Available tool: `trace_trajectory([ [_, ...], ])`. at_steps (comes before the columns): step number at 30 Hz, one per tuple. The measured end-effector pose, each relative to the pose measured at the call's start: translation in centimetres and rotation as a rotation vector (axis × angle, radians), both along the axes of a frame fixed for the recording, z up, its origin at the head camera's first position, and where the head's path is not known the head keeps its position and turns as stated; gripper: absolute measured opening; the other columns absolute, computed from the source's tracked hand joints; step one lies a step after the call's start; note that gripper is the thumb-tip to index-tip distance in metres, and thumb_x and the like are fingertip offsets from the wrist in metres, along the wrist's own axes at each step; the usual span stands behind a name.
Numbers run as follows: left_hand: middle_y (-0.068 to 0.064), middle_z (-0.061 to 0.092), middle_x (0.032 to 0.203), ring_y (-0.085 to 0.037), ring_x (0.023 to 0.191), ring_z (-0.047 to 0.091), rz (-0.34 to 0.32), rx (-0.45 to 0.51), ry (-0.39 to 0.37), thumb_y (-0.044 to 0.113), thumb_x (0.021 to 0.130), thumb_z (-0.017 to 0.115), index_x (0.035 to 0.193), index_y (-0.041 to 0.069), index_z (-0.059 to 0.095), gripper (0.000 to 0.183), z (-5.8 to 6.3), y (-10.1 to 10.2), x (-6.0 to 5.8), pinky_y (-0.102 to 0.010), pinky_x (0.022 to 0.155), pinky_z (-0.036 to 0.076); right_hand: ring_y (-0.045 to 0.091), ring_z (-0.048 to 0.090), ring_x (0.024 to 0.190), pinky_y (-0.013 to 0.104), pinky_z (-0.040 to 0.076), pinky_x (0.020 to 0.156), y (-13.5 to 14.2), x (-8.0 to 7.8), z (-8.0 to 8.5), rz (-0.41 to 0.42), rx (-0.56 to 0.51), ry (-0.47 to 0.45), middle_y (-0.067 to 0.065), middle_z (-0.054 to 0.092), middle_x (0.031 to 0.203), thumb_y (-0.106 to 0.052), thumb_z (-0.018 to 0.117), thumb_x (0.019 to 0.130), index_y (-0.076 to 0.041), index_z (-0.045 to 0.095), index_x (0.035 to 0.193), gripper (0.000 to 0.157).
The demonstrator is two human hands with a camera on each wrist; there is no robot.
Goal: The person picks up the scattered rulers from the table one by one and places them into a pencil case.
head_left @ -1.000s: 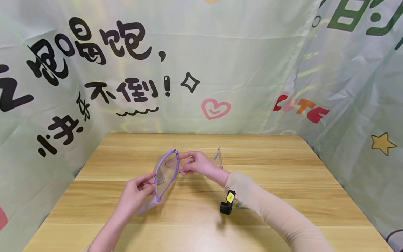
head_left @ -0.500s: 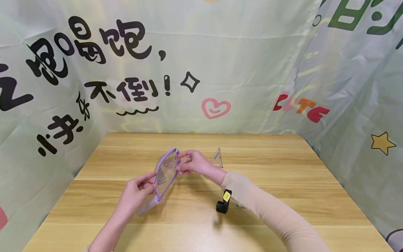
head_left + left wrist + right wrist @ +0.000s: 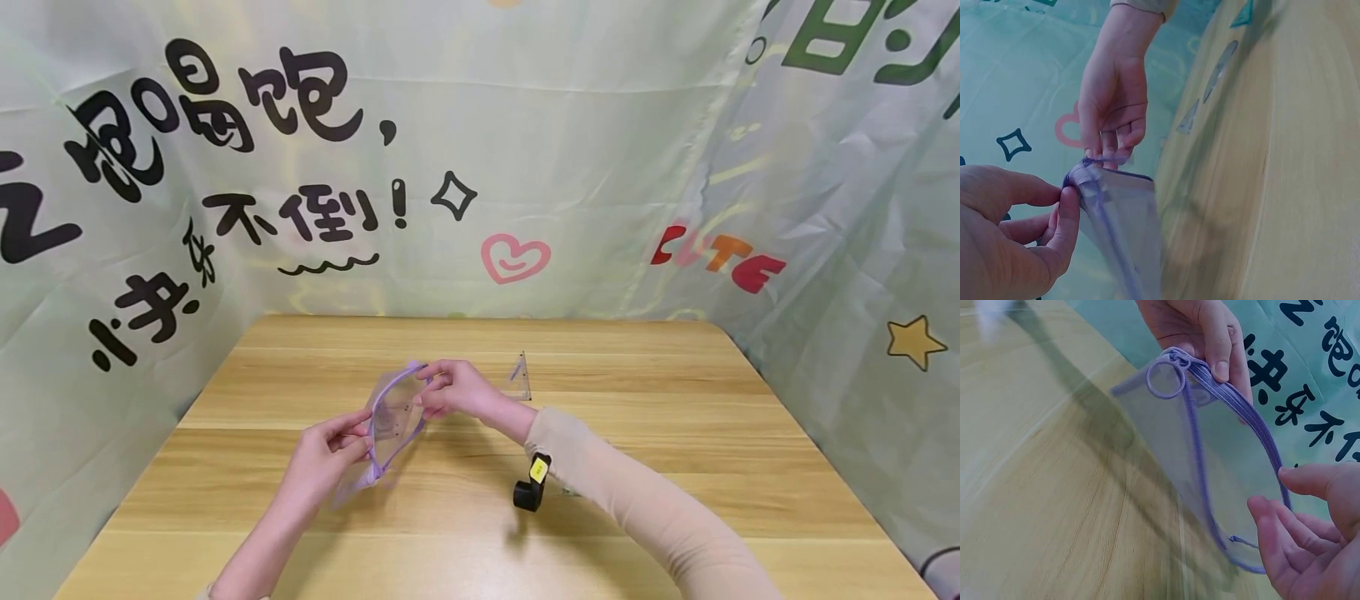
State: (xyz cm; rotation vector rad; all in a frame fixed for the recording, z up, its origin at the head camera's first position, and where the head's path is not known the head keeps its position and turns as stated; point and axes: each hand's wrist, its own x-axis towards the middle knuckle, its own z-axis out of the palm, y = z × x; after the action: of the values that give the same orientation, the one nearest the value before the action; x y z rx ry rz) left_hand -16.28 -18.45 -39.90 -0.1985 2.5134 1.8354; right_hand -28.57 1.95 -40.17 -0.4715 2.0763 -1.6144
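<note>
A clear mesh zipper pouch [image 3: 393,421] with a purple zipper edge is held above the table, its mouth spread. My left hand [image 3: 330,454] pinches its near end beside the zipper, where a purple ring pull [image 3: 1166,380] hangs in the right wrist view. My right hand [image 3: 457,390] is at the far end of the mouth. There the thumb touches the purple rim [image 3: 1266,437] and the other fingers lie at the opening, with a gap between thumb and index. Small dark marks show through the clear wall; what bears them is unclear.
On the wooden table [image 3: 675,375] lies a clear set square [image 3: 520,379] behind my right hand. The left wrist view also shows a clear protractor [image 3: 1219,72] and a green triangular piece [image 3: 1244,14]. A black wrist camera [image 3: 532,483] hangs below my right sleeve.
My right hand has shifted slightly left onto the pouch rim. Dark marks near the rim at the far end now show lower, inside the pouch. The left hand has hardly moved.
</note>
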Motion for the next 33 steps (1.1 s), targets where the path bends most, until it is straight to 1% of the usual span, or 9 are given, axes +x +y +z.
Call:
trace_trajectory([
  [6,-0.012,0.062,0.107,-0.006,0.084,0.063,-0.001,0.001,-0.011,-0.002,0.091,0.062,0.135,-0.005,0.055,0.045,0.1,0.0,0.1,-0.023,0.081,0.064,0.036,0.073,0.091,0.045,0.064,0.08,0.6,-0.1,0.0,0.008,0.075,0.049,0.017,0.072,0.106,-0.012,0.073,0.088,0.0,0.056,0.132,0.049],
  [8,-0.011,0.061,0.106,-0.007,0.084,0.063,-0.002,0.0,-0.014,-0.002,0.091,0.061,0.135,-0.005,0.055,0.045,0.1,-0.1,0.0,-0.024,0.081,0.064,0.037,0.072,0.093,0.041,0.064,0.077,0.8,-0.1,0.1,0.015,0.083,0.055,0.016,0.072,0.108,-0.013,0.072,0.088,-0.002,0.056,0.133,0.049],
  [11,-0.011,0.061,0.106,-0.006,0.084,0.063,-0.001,-0.001,-0.017,-0.002,0.09,0.061,0.135,-0.004,0.055,0.045,0.1,-0.1,0.0,-0.024,0.081,0.064,0.035,0.073,0.092,0.039,0.064,0.076,1.0,-0.1,0.2,0.014,0.079,0.052,0.016,0.072,0.108,-0.012,0.072,0.089,-0.004,0.056,0.132,0.047],
  [17,-0.013,0.062,0.107,-0.006,0.083,0.062,-0.002,0.0,-0.012,-0.002,0.09,0.061,0.135,-0.006,0.055,0.045,0.0,-0.1,0.0,-0.022,0.079,0.063,0.034,0.073,0.092,0.05,0.063,0.084,1.3,0.0,0.4,0.012,0.078,0.049,0.014,0.072,0.107,-0.011,0.071,0.089,-0.006,0.056,0.133,0.046],
  [20,-0.013,0.062,0.107,-0.005,0.083,0.063,-0.003,0.003,-0.009,-0.002,0.09,0.061,0.135,-0.006,0.055,0.046,0.0,0.0,-0.1,-0.022,0.079,0.064,0.033,0.073,0.092,0.05,0.063,0.084,1.4,0.1,0.4,0.015,0.087,0.057,0.014,0.072,0.107,-0.012,0.071,0.089,-0.006,0.056,0.133,0.046],
  [24,-0.014,0.062,0.108,-0.005,0.083,0.063,-0.004,0.002,-0.003,-0.002,0.09,0.061,0.135,-0.006,0.055,0.046,-0.1,0.0,-0.1,-0.024,0.08,0.064,0.032,0.073,0.091,0.043,0.064,0.079,1.6,0.2,0.4,0.022,0.087,0.076,0.015,0.072,0.107,-0.011,0.069,0.09,-0.005,0.056,0.132,0.045],
  [27,-0.014,0.062,0.108,-0.005,0.083,0.063,-0.004,-0.002,-0.001,-0.002,0.09,0.061,0.135,-0.006,0.055,0.045,-0.1,0.0,-0.1,-0.024,0.08,0.064,0.034,0.073,0.093,0.042,0.064,0.078,1.8,0.3,0.3,0.023,0.085,0.086,0.017,0.072,0.108,-0.01,0.068,0.09,-0.003,0.055,0.133,0.046],
  [30,-0.014,0.062,0.108,-0.005,0.083,0.063,-0.005,-0.002,-0.001,-0.003,0.09,0.061,0.135,-0.006,0.055,0.045,-0.1,0.0,0.0,-0.024,0.08,0.064,0.038,0.071,0.096,0.048,0.063,0.084,2.0,0.3,0.2,0.021,0.086,0.082,0.019,0.071,0.109,-0.009,0.068,0.09,-0.002,0.055,0.135,0.047],
  [33,-0.014,0.062,0.107,-0.006,0.083,0.063,-0.005,-0.003,-0.002,-0.003,0.09,0.06,0.135,-0.005,0.055,0.045,-0.1,0.0,0.0,-0.024,0.08,0.064,0.037,0.072,0.094,0.049,0.063,0.084,2.2,0.3,0.2,0.019,0.096,0.093,0.021,0.071,0.11,-0.01,0.07,0.089,-0.002,0.055,0.135,0.048],
])
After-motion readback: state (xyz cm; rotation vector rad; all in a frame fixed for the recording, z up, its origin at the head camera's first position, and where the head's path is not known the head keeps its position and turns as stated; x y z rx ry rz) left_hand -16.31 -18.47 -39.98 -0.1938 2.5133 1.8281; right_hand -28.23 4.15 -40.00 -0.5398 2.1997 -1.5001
